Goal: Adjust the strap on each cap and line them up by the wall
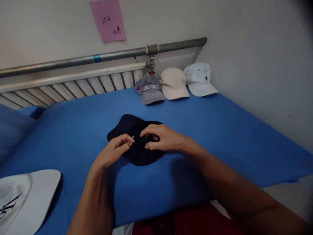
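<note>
A dark navy or black baseball cap [137, 156] lies upside down on the blue-covered table, its brim [127, 125] pointing to the far left and its hollow facing up. My left hand [117, 148] pinches the cap's near-left rim between thumb and fingertips, close to a small pale spot that I cannot make out. Over the hollow, my right hand [163, 137] has its thumb and forefinger apart, with the other fingers curled and partly hidden. Against the dark cloth I cannot tell how firmly its fingertips touch the cap.
A grey cap [150, 89], a beige cap [174, 83] and a white cap [199, 80] stand in a row at the back. Another white cap [42, 195] lies front left. Behind the blue tablecloth [85, 114] are a radiator [93, 86] and a metal pipe [73, 62].
</note>
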Demonstrator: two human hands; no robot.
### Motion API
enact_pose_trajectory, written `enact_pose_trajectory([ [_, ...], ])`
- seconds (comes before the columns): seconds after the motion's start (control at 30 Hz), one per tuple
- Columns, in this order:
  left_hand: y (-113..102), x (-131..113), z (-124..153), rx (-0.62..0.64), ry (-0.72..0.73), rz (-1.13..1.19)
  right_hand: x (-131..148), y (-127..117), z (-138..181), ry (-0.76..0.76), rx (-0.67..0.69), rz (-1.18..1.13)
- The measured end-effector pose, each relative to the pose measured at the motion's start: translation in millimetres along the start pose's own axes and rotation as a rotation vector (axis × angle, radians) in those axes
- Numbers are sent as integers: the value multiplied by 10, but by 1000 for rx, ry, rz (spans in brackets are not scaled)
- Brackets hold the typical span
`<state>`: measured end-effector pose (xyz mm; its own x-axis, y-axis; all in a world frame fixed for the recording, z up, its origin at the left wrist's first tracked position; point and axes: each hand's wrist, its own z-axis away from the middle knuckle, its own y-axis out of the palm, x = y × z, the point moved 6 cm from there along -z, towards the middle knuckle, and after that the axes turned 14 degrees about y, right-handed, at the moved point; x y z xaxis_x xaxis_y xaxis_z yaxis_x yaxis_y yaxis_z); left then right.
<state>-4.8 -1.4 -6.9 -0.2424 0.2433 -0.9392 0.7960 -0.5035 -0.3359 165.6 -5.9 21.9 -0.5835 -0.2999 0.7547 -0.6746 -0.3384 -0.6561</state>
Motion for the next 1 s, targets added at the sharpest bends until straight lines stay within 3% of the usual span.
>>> enact_pose_trajectory([
  [0.17,-21,-39,33,-19,24,-20,32,-25,27,-70,6,-31],
  [0.3,32,-49,58,57,10,-87,5,-71,52,-12,37,-31],
  [0.5,47,-47,59,74,55,-113,-19,-83,72,110,114,-18],
  [0.8,66,-135,10,123,237,-257,-12,-17,65,90,129,-58],
  [1.0,56,-185,60,176,205,-249,-12,32,51,75,188,-172],
])
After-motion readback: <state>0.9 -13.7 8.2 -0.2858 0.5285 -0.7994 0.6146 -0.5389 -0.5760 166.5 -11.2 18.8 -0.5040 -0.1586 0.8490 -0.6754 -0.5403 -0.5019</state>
